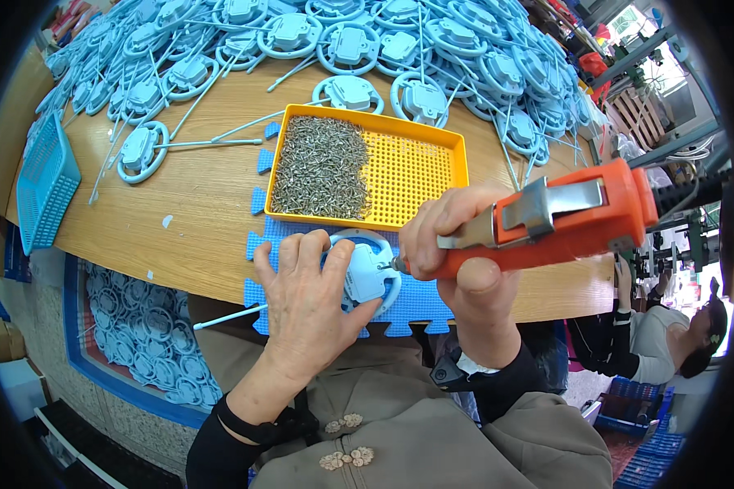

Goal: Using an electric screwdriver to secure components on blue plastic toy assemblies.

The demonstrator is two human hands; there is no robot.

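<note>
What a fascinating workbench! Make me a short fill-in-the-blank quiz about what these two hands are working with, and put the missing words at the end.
1. The right hand holds a power screwdriver whose body is mostly ____ in colour.
2. The left hand touches a blue plastic part above a foam mat coloured ____.
3. Seen from the person's side, the small screws lie heaped in the ____ half of the yellow tray.

Missing words: orange; blue; left.
</note>
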